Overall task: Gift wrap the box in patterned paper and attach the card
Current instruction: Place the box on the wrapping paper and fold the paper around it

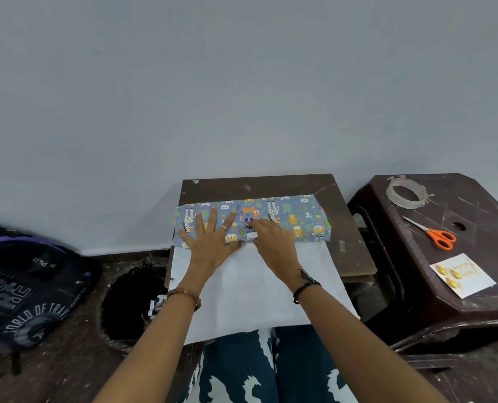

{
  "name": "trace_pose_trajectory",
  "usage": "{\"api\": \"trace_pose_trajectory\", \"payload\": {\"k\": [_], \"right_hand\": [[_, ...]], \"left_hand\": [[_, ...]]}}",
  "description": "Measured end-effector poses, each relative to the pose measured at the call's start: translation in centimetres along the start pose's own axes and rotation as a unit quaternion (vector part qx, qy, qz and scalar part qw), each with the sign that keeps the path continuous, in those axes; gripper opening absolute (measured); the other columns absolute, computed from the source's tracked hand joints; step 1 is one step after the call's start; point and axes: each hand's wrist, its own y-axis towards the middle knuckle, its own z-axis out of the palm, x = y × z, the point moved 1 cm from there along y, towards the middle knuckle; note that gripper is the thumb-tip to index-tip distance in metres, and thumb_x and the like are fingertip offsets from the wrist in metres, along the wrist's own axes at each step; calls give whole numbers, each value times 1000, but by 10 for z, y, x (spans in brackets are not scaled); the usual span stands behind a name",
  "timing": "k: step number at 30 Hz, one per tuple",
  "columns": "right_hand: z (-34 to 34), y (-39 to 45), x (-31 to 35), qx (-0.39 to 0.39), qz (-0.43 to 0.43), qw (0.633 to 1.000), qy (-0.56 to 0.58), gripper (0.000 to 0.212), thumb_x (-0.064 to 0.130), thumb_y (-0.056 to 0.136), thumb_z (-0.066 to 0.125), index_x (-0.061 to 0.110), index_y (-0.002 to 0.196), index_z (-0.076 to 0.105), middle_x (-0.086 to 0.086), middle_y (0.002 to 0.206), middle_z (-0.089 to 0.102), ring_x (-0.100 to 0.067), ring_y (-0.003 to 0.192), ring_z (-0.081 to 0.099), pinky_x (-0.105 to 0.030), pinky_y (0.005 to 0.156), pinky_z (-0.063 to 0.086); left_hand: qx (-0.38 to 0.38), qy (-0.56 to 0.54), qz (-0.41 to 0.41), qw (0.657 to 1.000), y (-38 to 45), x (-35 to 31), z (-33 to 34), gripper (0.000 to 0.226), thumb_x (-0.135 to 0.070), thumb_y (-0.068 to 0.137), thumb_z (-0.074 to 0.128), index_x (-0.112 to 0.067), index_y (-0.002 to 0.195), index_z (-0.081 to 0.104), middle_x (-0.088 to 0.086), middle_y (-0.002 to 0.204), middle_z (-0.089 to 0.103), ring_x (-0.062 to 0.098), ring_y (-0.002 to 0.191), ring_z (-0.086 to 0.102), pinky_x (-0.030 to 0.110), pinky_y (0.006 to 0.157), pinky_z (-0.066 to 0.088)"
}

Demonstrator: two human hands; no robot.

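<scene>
Wrapping stood half done: blue animal-patterned paper (282,219) covered the box on the brown counter (349,228), left hand (210,242) flat, right hand (274,242) pressing tape; gold-printed card (463,276) unattached, far right.

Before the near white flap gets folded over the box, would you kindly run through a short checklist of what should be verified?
1. Patterned paper folded over the box: ok.
2. Left hand presses that fold flat, fingers spread: ok.
3. Right hand on the piece of tape at the paper's edge: ok; whether it is stuck down, cannot tell.
4. Near white flap lies flat, ready to lift: ok.
5. Tape roll and scissors on the side stool: ok.
6. Card attached: not ok, on the stool.
</scene>
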Motion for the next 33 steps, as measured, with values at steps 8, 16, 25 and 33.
{"api": "trace_pose_trajectory", "payload": {"k": [8,16,25,33], "right_hand": [[17,-27,-24,89,-11,995,43,49,33,98,41,23,145,34,3,152,31,-14,142,23,-36,115,-2],[-1,-29,-52,50,139,981,126,35,37,99,42,34,133,48,10,147,37,-8,141,24,-53,112,-5],[-12,-18,-42,84,115,985,96,34,22,99,44,23,133,50,0,148,36,-16,141,24,-52,114,3],[-12,0,-71,-6,312,926,213,59,36,80,70,11,129,49,-11,137,43,-28,133,31,-44,111,21]], "left_hand": [[13,-1,14,1000,-1,1,-4,81,-70,81,39,-45,143,-5,-5,157,-11,30,144,-10,70,103,5],[13,21,19,1000,-1,1,-5,74,-65,87,36,-46,143,-9,-5,157,-12,31,144,-6,73,101,8],[-42,79,39,995,-8,6,-6,68,-55,90,41,-41,146,5,2,158,7,34,143,10,72,98,22],[-37,69,30,996,-9,6,-7,67,-43,89,54,-37,146,18,7,156,17,38,141,16,72,99,17]]}}
